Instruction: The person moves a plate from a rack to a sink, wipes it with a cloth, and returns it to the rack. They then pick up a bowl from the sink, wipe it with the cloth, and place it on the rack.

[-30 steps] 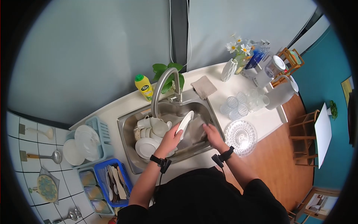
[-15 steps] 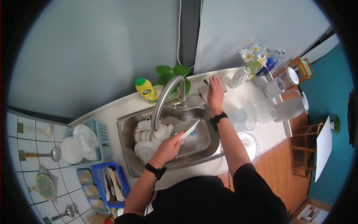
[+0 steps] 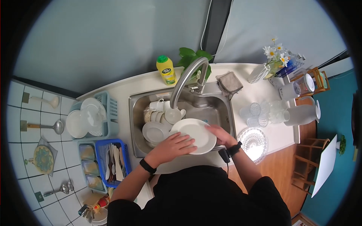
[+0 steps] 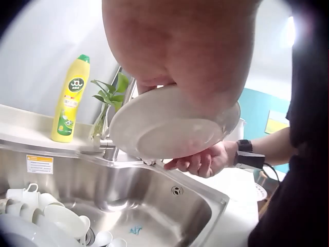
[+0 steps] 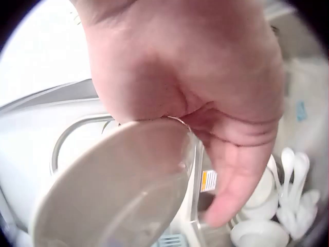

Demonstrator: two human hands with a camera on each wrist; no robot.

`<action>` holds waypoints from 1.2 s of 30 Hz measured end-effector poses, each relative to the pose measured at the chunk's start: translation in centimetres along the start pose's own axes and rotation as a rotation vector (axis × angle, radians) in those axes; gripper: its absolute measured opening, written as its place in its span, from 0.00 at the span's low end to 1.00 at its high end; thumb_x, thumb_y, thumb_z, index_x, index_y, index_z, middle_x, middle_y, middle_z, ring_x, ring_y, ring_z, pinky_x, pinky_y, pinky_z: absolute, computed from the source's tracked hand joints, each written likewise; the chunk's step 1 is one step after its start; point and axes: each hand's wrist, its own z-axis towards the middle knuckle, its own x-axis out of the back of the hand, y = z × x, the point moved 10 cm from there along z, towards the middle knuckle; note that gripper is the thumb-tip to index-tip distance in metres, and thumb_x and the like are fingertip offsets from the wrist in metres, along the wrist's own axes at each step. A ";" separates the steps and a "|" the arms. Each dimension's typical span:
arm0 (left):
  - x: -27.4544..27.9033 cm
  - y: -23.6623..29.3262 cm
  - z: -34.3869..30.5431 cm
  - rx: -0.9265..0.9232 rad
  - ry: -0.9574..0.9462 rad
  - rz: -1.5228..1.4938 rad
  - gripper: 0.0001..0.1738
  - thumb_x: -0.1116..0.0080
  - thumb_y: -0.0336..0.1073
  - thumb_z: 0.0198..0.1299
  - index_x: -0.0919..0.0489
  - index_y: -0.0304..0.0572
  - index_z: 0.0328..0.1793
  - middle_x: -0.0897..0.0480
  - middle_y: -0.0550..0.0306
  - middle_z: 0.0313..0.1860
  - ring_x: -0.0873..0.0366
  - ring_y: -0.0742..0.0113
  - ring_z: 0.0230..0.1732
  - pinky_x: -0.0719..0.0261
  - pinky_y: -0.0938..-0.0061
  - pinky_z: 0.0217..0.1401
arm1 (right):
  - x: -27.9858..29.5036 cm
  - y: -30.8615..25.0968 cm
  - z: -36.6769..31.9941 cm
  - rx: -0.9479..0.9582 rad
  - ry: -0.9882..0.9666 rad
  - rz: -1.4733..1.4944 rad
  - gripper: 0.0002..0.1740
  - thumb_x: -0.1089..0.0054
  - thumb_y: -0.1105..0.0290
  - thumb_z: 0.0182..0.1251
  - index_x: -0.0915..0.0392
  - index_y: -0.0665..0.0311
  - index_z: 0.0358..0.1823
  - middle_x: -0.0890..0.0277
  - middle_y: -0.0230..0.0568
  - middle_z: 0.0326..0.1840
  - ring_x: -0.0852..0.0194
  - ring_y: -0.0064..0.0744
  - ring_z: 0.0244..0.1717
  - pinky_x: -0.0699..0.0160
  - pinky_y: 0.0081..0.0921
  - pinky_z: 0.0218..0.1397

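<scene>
A white plate (image 3: 201,135) is held up over the front edge of the sink, its upper face toward the head camera. My left hand (image 3: 172,148) grips its left side, with the fingers spread across the upper face. On the right side of the plate, my right hand (image 3: 221,136) holds the rim. The left wrist view shows the plate's underside (image 4: 154,136), with the right hand's curled fingers (image 4: 193,165) close behind its lower edge. In the right wrist view the rim (image 5: 177,121) meets the base of my right hand.
White cups and bowls (image 3: 166,113) crowd the left of the steel sink (image 3: 230,124), under the faucet (image 3: 184,77). A yellow bottle (image 3: 166,71) and folded cloths (image 3: 230,83) stand behind it. Glasses (image 3: 254,113) and a glass platter (image 3: 260,143) are right; a dish rack (image 3: 111,113) is left.
My right hand first held a cloth in the sink, then reached to the cloths behind it, and has returned to the plate. The left hand has turned the plate from edge-on to face up.
</scene>
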 end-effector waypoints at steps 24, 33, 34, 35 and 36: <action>13.7 -5.9 -44.1 1.207 1.274 -0.454 0.18 0.40 0.39 0.72 0.20 0.40 0.64 0.14 0.56 0.49 0.18 0.70 0.50 0.21 0.71 0.56 | -35.1 -0.4 4.8 0.354 -0.576 -0.626 0.15 0.48 0.66 0.82 0.28 0.67 0.62 0.17 0.39 0.51 0.16 0.27 0.50 0.15 0.25 0.49; 23.4 -17.6 -57.8 1.348 1.217 0.241 0.16 0.47 0.41 0.75 0.25 0.37 0.59 0.17 0.32 0.41 0.18 0.33 0.43 0.21 0.50 0.42 | -46.7 -7.8 16.7 0.615 -0.447 -0.960 0.10 0.45 0.68 0.79 0.21 0.69 0.50 0.14 0.38 0.40 0.14 0.27 0.42 0.16 0.24 0.45; 23.2 -19.5 -58.6 1.401 1.166 0.245 0.16 0.48 0.40 0.75 0.26 0.37 0.60 0.17 0.32 0.41 0.19 0.32 0.43 0.22 0.46 0.41 | -47.5 -8.4 17.7 0.621 -0.443 -0.963 0.10 0.45 0.68 0.79 0.21 0.69 0.50 0.14 0.38 0.40 0.14 0.27 0.42 0.16 0.24 0.45; 23.2 -21.0 -59.2 1.394 1.168 0.245 0.16 0.48 0.40 0.75 0.26 0.37 0.60 0.17 0.32 0.41 0.19 0.32 0.43 0.22 0.46 0.41 | -48.5 -9.2 18.6 0.687 -0.421 -1.028 0.10 0.44 0.69 0.78 0.21 0.69 0.50 0.13 0.40 0.39 0.14 0.28 0.41 0.16 0.26 0.45; 23.4 -22.2 -59.3 1.370 1.142 0.307 0.15 0.48 0.40 0.75 0.27 0.37 0.58 0.17 0.32 0.41 0.19 0.31 0.43 0.23 0.45 0.42 | -49.4 -10.0 19.3 0.750 -0.396 -1.090 0.10 0.43 0.69 0.77 0.21 0.69 0.49 0.13 0.42 0.38 0.13 0.30 0.40 0.16 0.27 0.45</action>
